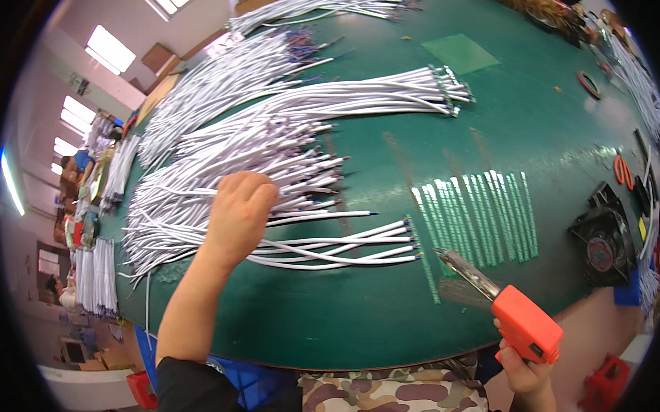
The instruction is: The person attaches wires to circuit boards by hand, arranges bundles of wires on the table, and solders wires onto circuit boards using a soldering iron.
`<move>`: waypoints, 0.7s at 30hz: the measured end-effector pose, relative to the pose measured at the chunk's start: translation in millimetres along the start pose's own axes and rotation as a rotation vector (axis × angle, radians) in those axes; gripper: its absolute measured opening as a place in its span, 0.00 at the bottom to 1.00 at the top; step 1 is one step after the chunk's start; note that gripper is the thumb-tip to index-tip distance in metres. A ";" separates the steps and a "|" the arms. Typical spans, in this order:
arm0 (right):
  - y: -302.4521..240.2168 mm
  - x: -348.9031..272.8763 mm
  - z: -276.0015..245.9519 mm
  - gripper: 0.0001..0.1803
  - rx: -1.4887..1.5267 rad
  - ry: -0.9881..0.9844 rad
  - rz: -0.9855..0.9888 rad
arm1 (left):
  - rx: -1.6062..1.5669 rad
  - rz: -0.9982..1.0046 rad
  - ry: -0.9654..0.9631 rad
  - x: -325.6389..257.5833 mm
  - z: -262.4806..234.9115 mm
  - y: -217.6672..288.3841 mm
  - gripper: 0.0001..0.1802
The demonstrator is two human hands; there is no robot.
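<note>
My left hand (237,214) rests fingers-down on a big pile of white cables (223,151) on the green table (355,308), fingers curled around some of them. A few white cables (343,246) lie spread to the right of that hand, their stripped ends near a row of pale strips (482,215). My right hand (522,365) grips an orange soldering gun (526,325) at the table's front edge, its metal tip (459,265) pointing up-left toward the cable ends.
More white cable bundles (392,92) cover the far side of the table. A small black fan (604,237) stands at the right, with red tape rings (622,171) behind it. Blue and red crates (247,381) sit below the front edge. Stacked cable bundles (98,274) fill the left.
</note>
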State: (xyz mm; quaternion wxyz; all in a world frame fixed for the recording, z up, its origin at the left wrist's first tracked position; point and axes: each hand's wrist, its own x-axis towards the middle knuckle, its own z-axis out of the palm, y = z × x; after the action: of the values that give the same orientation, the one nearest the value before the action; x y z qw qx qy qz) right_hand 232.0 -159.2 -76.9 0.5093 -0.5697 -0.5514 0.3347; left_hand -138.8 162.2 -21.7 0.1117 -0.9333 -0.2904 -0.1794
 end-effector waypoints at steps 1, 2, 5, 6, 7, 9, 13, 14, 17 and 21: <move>0.8 1.0 -1.7 0.21 -0.014 0.007 0.008 | -0.010 0.009 0.043 4.5 -7.2 10.0 0.10; -1.0 4.0 2.2 0.20 -0.042 0.008 0.000 | -0.050 0.018 0.088 8.9 -3.2 15.1 0.10; -10.6 6.4 10.1 0.16 -0.029 0.069 0.059 | -0.266 0.109 -0.024 29.5 -10.0 61.1 0.17; -13.4 7.0 12.6 0.12 0.009 0.134 0.127 | -0.375 0.159 -0.094 35.6 -6.9 77.4 0.21; -10.3 6.9 13.5 0.16 -0.007 0.120 0.057 | -0.469 0.201 -0.162 35.9 -1.9 87.4 0.24; -6.4 6.9 11.0 0.20 -0.049 0.099 -0.019 | -0.651 0.236 -0.275 35.3 12.5 104.4 0.24; 2.8 6.1 -0.9 0.30 -0.184 -0.007 -0.199 | -0.872 0.155 -0.281 35.8 30.0 122.4 0.19; 2.5 3.7 -1.8 0.30 -0.187 -0.003 -0.191 | -0.922 0.068 -0.302 37.3 29.0 126.1 0.19; 1.0 -1.2 -3.3 0.30 -0.101 0.003 -0.078 | -0.963 -0.041 -0.336 38.7 31.5 131.9 0.19; 1.5 -2.9 -2.8 0.31 -0.107 -0.016 -0.069 | -0.786 0.012 -0.209 33.5 38.9 142.7 0.19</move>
State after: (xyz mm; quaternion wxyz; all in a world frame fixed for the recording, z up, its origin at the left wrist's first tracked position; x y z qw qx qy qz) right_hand 234.5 -162.3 -78.2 0.4850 -0.5740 -0.5920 0.2914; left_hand -19.5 76.1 -58.7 -0.2829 -0.9197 -0.2041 -0.1803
